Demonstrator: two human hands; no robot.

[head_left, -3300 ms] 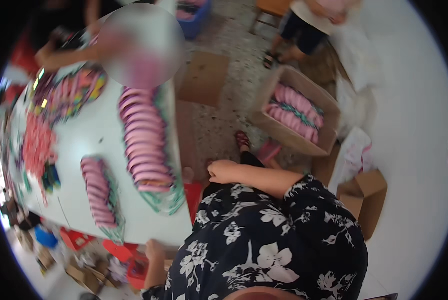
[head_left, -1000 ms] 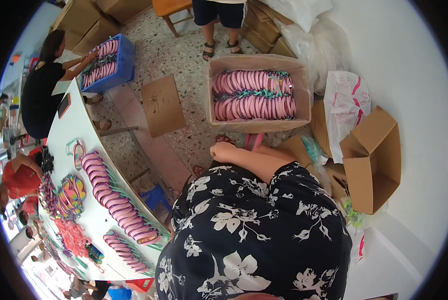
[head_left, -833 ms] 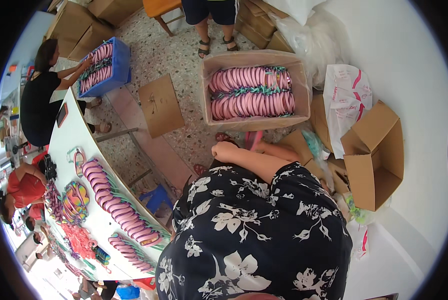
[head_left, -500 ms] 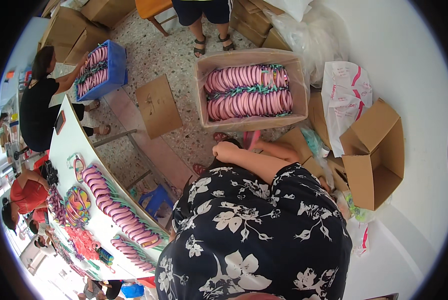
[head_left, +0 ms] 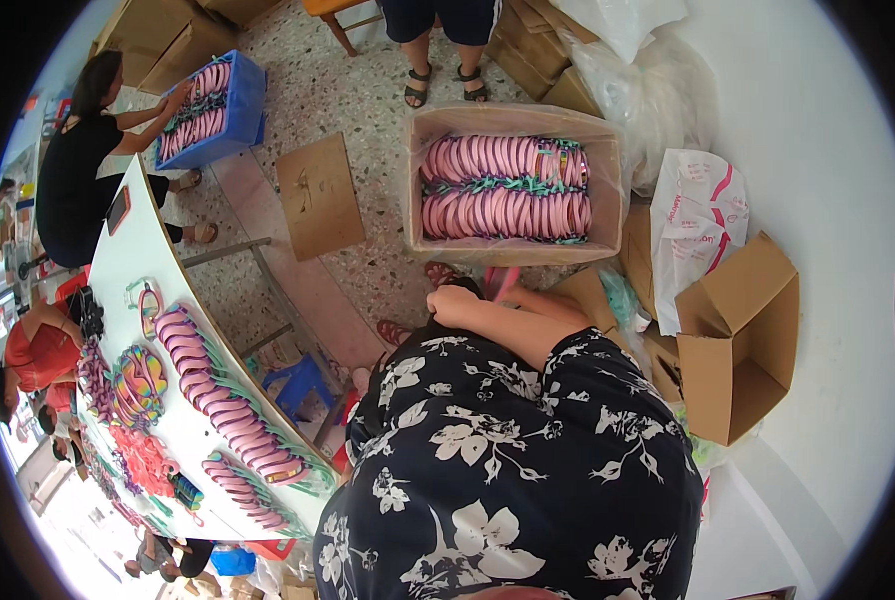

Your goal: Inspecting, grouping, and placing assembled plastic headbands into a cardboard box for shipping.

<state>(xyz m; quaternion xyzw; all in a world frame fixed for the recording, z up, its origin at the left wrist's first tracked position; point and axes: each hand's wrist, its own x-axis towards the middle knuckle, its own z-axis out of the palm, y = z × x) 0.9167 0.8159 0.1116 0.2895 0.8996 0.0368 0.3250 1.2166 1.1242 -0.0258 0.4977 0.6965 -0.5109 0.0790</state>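
Note:
My right hand (head_left: 455, 299) lies with curled fingers, knuckles up, on my knee above my dark flowered dress (head_left: 508, 470). The forearm runs back to the right. A pink sandal (head_left: 499, 282) pokes out just behind the hand; whether the hand grips it is hidden. Right beyond it on the floor stands a cardboard carton (head_left: 513, 246) packed with two rows of pink sandals (head_left: 506, 186). My left hand is out of view.
A white table (head_left: 133, 250) at left carries rows of pink sandals (head_left: 223, 395) and colourful ones. A person in black reaches into a blue crate (head_left: 213, 110). An open empty box (head_left: 738, 340), plastic bags (head_left: 703, 225), flat cardboard (head_left: 320, 196) and a blue stool (head_left: 303, 385) surround me. Someone stands beyond the carton.
The view has swung from the table to the floor carton, which now sits lower and nearer in the picture. My right hand has stayed on my knee.

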